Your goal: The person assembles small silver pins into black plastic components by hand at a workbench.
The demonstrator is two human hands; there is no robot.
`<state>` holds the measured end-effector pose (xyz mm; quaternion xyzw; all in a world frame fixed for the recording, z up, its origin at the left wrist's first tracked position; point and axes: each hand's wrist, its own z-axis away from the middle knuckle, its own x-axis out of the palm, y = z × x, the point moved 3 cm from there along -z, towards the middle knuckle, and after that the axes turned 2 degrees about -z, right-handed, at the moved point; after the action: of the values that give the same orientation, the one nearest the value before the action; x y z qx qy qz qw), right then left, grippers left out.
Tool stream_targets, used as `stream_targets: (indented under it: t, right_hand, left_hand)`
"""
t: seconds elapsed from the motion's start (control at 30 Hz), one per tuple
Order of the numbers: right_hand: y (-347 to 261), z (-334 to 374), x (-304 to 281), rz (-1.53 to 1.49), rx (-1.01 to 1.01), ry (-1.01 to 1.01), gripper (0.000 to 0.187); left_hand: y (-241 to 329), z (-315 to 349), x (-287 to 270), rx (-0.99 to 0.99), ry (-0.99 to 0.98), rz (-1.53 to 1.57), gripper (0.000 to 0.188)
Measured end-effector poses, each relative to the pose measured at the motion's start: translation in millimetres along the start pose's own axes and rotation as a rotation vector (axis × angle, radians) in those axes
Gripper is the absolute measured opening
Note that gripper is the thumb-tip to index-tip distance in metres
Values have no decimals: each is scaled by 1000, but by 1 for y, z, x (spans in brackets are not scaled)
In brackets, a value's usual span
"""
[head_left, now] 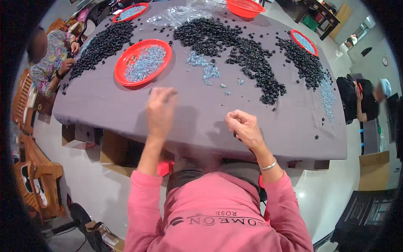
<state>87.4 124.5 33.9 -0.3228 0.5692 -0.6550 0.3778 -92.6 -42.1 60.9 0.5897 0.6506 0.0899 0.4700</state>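
Observation:
My left hand (161, 110) is raised over the near part of the table, just below a red plate (119, 74). Motion smears its fingers, so its grip is unclear. Small silvery-blue metal pieces (145, 64) fill that plate. To the right, my right hand (247, 129) hovers above the cloth near the front edge, its fingers pinched together. Something small and dark shows under those fingers, too little to name. Beyond the hands lie a large spread of small black ring-like parts (256, 63) and a loose patch of silvery pieces (205, 69).
A grey cloth (98, 98) covers the table. More black parts lie in heaps at left (105, 44) and right (300, 61). Farther off are a red basket (245, 8), clear plastic bags (184, 16) and two more red plates. One person sits at left, another stands at right. Cardboard boxes (115, 151) sit below.

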Motion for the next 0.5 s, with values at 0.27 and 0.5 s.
stream_targets:
  t: [0.27,0.5]
  right_hand:
    - [12,19,-20,191,-190,90,7]
    - [19,25,-80,410,-340,529,7]
  left_hand:
    - [-39,-6,-7,-26,52,-191,22]
    - [-33,-2,-1,5,141,-175,30]
